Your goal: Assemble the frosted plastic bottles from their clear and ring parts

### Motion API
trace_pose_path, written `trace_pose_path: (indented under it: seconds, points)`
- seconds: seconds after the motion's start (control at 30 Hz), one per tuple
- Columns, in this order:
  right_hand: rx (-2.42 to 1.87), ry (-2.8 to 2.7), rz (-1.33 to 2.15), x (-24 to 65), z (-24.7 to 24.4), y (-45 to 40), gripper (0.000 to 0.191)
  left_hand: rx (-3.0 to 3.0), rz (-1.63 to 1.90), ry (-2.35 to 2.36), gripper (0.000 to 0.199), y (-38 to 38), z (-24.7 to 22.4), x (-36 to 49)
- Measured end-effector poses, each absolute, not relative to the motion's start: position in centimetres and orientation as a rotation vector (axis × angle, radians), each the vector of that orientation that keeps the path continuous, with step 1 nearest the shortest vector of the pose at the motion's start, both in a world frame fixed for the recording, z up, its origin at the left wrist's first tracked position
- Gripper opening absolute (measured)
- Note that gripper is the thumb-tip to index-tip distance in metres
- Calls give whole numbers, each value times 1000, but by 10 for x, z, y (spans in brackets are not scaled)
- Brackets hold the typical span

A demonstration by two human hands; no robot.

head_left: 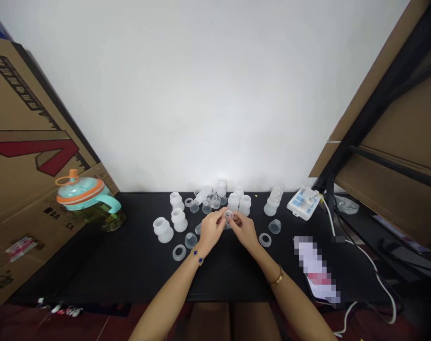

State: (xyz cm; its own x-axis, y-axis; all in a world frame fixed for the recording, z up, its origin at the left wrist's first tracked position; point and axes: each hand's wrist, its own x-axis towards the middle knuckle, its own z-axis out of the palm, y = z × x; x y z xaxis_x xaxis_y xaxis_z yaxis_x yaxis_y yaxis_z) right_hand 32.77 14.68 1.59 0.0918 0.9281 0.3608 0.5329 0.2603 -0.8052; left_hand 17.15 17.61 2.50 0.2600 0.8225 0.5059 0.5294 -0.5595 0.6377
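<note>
Near the middle of the black table, my left hand [211, 230] and my right hand [244, 230] meet at a small clear ring [228, 214], pinching it between their fingertips. White bottles stand to the left [163, 230] and just behind my hands [244, 205]. Clear domed caps and rings are scattered around, among them a ring [179, 252] and a cap [190, 240] left of my left wrist. To the right of my right hand lie another ring [265, 239] and a cap [275, 226]. A bottle with a clear top [272, 202] leans farther back.
A large jug [90, 199] with a teal lid stands at the left beside a cardboard box [26, 156]. At the right are a white power box [304, 203] with a cable and a phone [316, 270]. A white wall [215, 94] rises behind the table.
</note>
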Motion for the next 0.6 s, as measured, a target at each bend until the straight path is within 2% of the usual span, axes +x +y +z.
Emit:
trace_pose_path:
  seconds: [0.2,0.6]
  points:
    - [-1381,-1552,508,328,16,146,28,2229,1259,1268,33,174,26,172]
    - [-1315,-1524,582,327,20,145,35,1949,1267,1146,31,173,30,176]
